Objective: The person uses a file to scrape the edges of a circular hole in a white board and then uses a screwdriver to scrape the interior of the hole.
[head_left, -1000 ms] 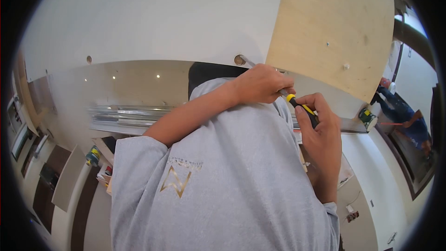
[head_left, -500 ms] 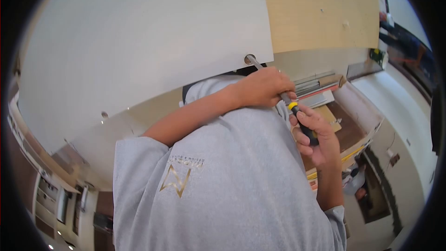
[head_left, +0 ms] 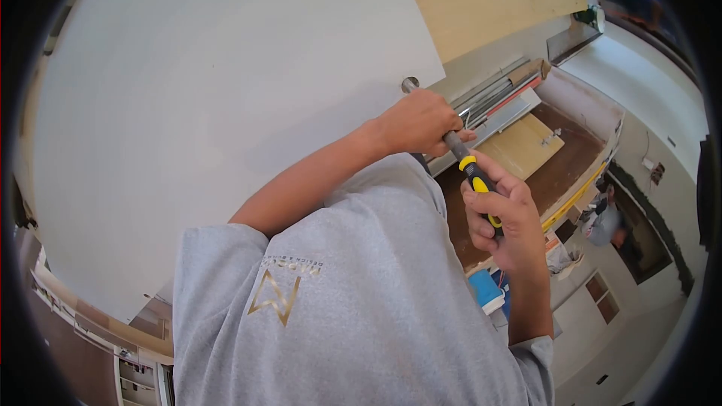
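A large white panel fills the upper left, with a round hole near its right corner. The metal shaft of a tool with a black and yellow handle reaches up to this hole; its tip is hidden there. My left hand is closed round the metal shaft just below the hole. Lower down, my right hand grips the handle, with fingers curled round it.
A light wood panel adjoins the white one. Metal strips and a wooden board lie on a brown surface to the right. A blue and white object is below. Another person is at far right.
The view has shifted and turned, showing more of the brown surface. The handle has rotated in my right hand, so its yellow patches face me. Both hands still hold the tool.
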Motion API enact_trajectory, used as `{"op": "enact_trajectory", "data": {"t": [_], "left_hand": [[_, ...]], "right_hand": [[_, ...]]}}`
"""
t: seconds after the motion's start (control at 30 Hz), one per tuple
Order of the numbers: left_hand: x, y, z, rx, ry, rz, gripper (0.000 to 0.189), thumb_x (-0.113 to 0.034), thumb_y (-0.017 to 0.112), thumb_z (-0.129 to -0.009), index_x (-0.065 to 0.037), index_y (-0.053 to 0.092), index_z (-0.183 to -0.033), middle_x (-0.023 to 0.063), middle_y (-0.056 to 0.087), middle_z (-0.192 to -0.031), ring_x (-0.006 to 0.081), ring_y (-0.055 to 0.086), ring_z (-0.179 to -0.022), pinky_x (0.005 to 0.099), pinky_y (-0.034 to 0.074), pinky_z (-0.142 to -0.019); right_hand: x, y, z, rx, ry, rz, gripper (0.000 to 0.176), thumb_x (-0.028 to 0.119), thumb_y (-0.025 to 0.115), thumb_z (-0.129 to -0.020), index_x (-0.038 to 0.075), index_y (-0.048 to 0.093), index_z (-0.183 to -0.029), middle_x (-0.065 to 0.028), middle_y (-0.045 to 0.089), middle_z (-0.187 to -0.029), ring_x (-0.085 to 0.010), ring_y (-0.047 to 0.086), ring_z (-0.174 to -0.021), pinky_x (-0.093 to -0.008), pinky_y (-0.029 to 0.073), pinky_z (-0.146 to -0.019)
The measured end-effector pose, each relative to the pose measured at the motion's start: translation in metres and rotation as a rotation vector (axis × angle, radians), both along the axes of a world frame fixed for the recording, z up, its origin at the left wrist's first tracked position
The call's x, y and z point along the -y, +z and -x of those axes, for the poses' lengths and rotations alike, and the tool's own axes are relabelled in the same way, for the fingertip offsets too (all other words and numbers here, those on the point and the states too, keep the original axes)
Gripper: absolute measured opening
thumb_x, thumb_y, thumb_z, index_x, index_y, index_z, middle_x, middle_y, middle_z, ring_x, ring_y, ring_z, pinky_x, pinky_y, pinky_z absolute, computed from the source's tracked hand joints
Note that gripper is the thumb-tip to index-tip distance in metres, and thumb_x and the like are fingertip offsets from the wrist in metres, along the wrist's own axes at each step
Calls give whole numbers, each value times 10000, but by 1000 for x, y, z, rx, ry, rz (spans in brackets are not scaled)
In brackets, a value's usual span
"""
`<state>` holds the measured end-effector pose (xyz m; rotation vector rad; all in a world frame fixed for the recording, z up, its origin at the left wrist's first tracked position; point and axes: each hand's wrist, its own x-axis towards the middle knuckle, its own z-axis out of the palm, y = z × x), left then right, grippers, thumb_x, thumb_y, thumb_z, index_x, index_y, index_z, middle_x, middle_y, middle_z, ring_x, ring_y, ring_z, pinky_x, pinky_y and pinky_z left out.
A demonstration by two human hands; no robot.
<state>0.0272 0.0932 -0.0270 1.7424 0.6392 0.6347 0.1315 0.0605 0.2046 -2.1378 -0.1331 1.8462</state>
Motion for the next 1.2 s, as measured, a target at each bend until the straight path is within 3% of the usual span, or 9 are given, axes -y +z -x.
{"op": "enact_trajectory", "data": {"t": [0.03,0.13,0.3,0.63,1.1,1.2], "left_hand": [[-2,2,1,-39,-6,32,368,-268,817,-937,-82,674,-653,140,639,-645,376,615,-652,480,485,-649],[6,-11,-8,195,178,-124,445,-300,807,-954,-90,620,-609,111,622,-622,363,594,-626,468,478,-657],[1,-4,-4,305,165,-101,485,-303,782,-988,-98,582,-597,82,594,-599,333,580,-615,451,465,-663],[12,8,6,301,267,-89,556,-363,762,-1037,-100,557,-591,64,577,-599,318,535,-595,431,456,-653],[14,-1,13,417,335,-110,488,-208,822,-988,-94,526,-616,45,537,-609,286,501,-612,399,441,-644],[13,-5,13,396,317,-121,468,-216,804,-999,-86,543,-634,49,572,-635,291,540,-643,413,461,-665]], "right_hand": [[0,1,5,-16,-41,1,643,20,715,-967,-42,491,-1566,-19,600,-952,-44,426,-528,-233,318,-410],[-1,4,18,-52,-153,3,633,13,675,-972,-24,462,-1567,-27,590,-969,-47,423,-536,-224,321,-401],[-3,6,29,-77,-313,-28,619,8,654,-962,-5,467,-1551,-42,584,-970,-46,422,-528,-211,315,-391],[-12,7,68,-14,-258,-5,761,-45,615,-911,4,393,-1636,-57,561,-988,-54,456,-537,-220,325,-389],[-12,-1,94,82,-201,12,906,-86,619,-873,5,298,-1715,-54,564,-1020,-68,436,-507,-244,309,-404],[-9,-3,93,95,-207,8,862,-88,614,-879,5,339,-1690,-60,571,-1027,-62,434,-506,-239,304,-394]]}}
